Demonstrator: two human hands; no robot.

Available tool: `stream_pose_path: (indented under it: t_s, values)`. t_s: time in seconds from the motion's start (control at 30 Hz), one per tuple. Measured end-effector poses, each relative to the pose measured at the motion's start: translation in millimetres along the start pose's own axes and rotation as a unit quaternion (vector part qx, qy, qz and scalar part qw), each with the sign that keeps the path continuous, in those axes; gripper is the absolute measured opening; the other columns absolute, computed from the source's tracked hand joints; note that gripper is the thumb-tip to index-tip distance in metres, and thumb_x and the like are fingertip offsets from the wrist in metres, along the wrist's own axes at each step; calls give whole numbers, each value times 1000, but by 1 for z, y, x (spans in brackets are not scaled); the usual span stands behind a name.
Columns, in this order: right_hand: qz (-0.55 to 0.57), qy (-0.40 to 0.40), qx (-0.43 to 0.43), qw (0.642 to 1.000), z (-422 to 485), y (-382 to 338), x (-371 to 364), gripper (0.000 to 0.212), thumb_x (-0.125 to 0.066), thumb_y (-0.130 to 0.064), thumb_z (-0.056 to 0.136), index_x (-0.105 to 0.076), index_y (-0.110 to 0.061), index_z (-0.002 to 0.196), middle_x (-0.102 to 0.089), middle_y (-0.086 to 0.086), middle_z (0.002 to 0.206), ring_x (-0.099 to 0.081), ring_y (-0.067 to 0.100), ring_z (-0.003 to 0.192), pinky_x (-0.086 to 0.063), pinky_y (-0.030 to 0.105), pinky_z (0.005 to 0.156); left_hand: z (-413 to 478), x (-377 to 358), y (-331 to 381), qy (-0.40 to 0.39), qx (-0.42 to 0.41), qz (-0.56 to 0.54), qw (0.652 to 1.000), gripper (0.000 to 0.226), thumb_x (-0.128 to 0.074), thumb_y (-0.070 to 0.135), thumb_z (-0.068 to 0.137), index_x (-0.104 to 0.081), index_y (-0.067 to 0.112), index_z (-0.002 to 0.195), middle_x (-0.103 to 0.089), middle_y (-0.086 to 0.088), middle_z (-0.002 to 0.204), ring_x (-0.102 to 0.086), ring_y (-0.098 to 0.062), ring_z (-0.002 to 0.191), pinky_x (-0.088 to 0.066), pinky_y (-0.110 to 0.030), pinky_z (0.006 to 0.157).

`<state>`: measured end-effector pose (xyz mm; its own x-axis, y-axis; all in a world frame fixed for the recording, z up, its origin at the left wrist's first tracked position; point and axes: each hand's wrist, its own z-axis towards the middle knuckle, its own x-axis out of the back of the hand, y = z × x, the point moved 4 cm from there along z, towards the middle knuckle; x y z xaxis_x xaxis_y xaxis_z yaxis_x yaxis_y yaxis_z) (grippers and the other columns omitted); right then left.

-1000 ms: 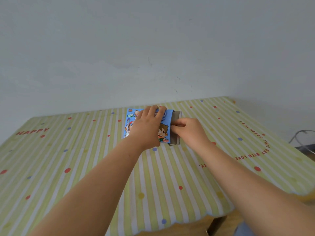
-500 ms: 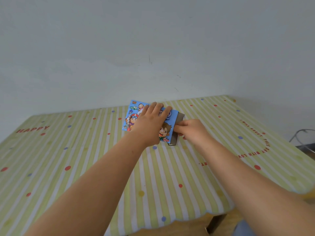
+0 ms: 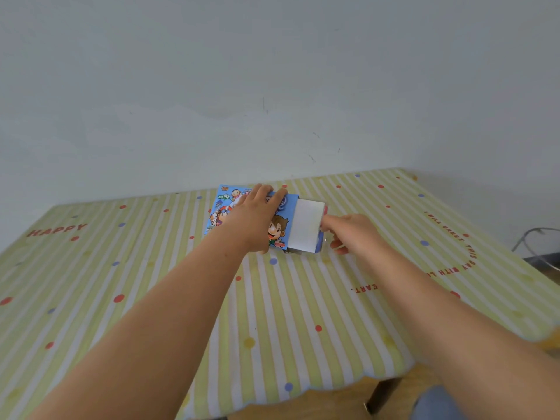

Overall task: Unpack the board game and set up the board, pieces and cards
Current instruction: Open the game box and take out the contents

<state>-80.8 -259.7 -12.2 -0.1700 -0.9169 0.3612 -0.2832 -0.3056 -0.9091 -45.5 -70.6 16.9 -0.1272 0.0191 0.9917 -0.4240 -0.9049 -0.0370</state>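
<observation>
A blue cartoon-printed game box (image 3: 280, 228) lies on the striped tablecloth (image 3: 272, 313) near the table's far middle. My left hand (image 3: 253, 221) lies flat on top of the box, fingers spread over its lid. From the box's right end a white inner pack (image 3: 306, 227) sticks out, with a bit of red and blue showing at its edge. My right hand (image 3: 351, 233) grips the right end of that pack. The rest of the box's contents are hidden inside.
The table stands against a plain white wall. Its cloth has yellow-green stripes, dots and red lettering. The scalloped front edge (image 3: 303, 392) is near me. A metal wire frame (image 3: 536, 241) stands off the table's right side.
The white inner pack has slid out of the box's right end, pulled rightward by my right hand. My left hand stays pressed on the box.
</observation>
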Motion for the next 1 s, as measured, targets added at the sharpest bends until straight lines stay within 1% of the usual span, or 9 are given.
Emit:
stream_pose_path:
  t_s: [0.1, 0.23, 0.27, 0.33, 0.43, 0.57, 0.67, 0.8, 1.0]
  values:
    - [-27, -25, -29, 999, -2, 5, 3, 18, -66, -26, 78, -65, -9, 75, -59, 9, 75, -60, 21, 61, -52, 30, 62, 0, -5, -1, -30, 0, -1, 1000, 120, -85, 18, 58, -9, 22, 151, -22, -4, 146, -24, -24, 138, -31, -35, 108]
    - [-83, -52, -24, 995, 1, 13, 4, 29, -66, -34, 80, -64, -5, 85, -60, 12, 80, -54, 21, 54, -46, 26, 56, 1, -16, 1, -60, 1, -32, 998, 115, -85, 25, 64, -10, 21, 151, -22, -4, 147, -22, -23, 139, -29, -34, 109]
    - [-103, -58, -12, 993, 1, 13, 4, 34, -66, -34, 81, -65, -4, 96, -61, 12, 88, -57, 22, 60, -47, 27, 58, 2, -19, 1, -64, 2, -38, 997, 115, -85, 26, 64, -9, 21, 151, -22, -3, 147, -22, -23, 139, -29, -34, 109]
    - [-158, -53, 24, 986, 5, 12, 2, 56, -66, -33, 84, -52, -8, 131, -59, 11, 118, -63, 24, 90, -49, 31, 72, 3, -22, 0, -72, 3, -38, 997, 113, -84, 24, 66, -9, 22, 151, -20, -3, 149, -20, -23, 140, -29, -34, 110]
    - [-207, -12, 118, 971, 3, 0, 0, 61, -59, -26, 89, -37, -18, 146, -40, 7, 144, -49, 22, 124, -40, 29, 87, 3, -25, -1, -91, 6, -51, 995, 110, -80, 18, 70, -6, 25, 152, -15, -1, 154, -17, -23, 143, -29, -36, 111]
    - [-266, -60, 200, 941, -3, -10, -17, 59, -60, -29, 88, -41, -17, 143, -37, 3, 147, -36, 19, 134, -35, 34, 106, 0, -30, 4, -128, 5, -106, 986, 93, -73, 15, 80, -16, 29, 152, -16, 6, 158, -19, -18, 145, -25, -33, 112]
    - [-350, -109, 201, 909, -5, -4, -31, 73, -69, -50, 80, -42, -18, 140, -44, 2, 139, -39, 20, 130, -38, 38, 104, -3, -31, 8, -121, -7, -99, 988, 88, -73, 14, 81, -23, 28, 151, -20, 7, 157, -18, -16, 145, -26, -33, 111]
    - [-366, -103, 184, 906, -1, 2, -35, 88, -70, -68, 66, -41, -25, 138, -45, -2, 137, -40, 19, 127, -39, 40, 102, -9, -33, 4, -65, 10, -77, 995, 79, -71, 15, 82, -31, 33, 147, -31, 8, 150, -30, -17, 138, -40, -36, 101]
    - [-417, -76, 168, 890, -1, 2, -42, 89, -70, -69, 61, -40, -27, 134, -47, 2, 128, -41, 23, 121, -41, 36, 94, -12, -37, 4, -47, 39, -66, 996, 81, -74, 21, 80, -30, 38, 146, -35, 12, 148, -30, -16, 138, -42, -40, 100]
